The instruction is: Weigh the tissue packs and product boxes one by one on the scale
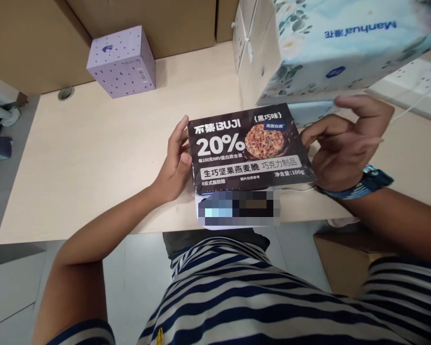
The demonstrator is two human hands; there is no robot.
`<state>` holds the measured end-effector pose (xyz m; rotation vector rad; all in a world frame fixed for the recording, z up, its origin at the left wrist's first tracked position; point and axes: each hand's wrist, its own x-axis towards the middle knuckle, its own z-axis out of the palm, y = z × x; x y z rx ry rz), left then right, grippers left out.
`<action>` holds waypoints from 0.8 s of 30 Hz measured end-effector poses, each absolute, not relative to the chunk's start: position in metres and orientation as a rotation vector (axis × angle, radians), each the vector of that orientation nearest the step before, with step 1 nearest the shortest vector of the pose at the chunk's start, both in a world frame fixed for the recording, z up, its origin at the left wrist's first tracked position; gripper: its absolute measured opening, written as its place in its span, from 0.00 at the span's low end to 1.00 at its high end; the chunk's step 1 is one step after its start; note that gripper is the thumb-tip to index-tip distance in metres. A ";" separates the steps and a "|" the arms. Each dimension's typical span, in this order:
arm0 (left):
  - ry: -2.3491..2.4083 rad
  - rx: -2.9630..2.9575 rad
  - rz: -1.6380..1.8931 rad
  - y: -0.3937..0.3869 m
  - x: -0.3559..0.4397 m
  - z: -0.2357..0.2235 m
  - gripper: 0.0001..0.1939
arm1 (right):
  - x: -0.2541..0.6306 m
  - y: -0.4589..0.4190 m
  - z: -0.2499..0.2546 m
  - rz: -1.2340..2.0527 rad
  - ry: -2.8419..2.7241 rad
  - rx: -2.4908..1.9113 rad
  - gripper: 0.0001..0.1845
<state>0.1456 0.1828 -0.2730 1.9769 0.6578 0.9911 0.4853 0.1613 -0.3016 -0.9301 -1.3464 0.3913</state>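
Observation:
A dark, film-wrapped box of chocolate oat crisps is held up above the table's front part, its printed face toward me. My left hand grips its left edge, with the thumb along the side and the fingers reaching behind. At the right edge, my right hand has its fingers bent, some touching the box and the index finger raised off it. Just below the box lies a pale-cased device, mostly blurred out and partly covered by the box.
A purple patterned box stands at the table's back left, near a round cable hole. Large floral tissue packs fill the back right. A white power strip and cable lie beyond my right hand. Below the table's right side is a cardboard box.

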 end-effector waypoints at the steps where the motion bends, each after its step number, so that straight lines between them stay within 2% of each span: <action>1: 0.652 1.973 0.991 0.184 0.146 -0.274 0.42 | 0.484 0.162 -0.299 0.347 -1.371 -0.877 0.38; 3: 0.653 1.987 0.998 0.184 0.146 -0.274 0.41 | 0.483 0.161 -0.295 0.268 -1.444 -0.846 0.36; 7: 0.692 2.075 1.013 0.181 0.146 -0.268 0.41 | 0.480 0.151 -0.283 0.220 -1.545 -0.982 0.40; 13: 0.707 2.134 0.986 0.181 0.142 -0.267 0.39 | 0.476 0.147 -0.274 0.308 -1.575 -1.066 0.42; 18: 0.859 2.190 1.172 0.191 0.131 -0.270 0.41 | 0.474 0.143 -0.272 0.459 -1.539 -1.125 0.45; 24: 0.874 2.246 1.302 0.199 0.124 -0.261 0.36 | 0.475 0.139 -0.267 0.442 -1.527 -1.159 0.41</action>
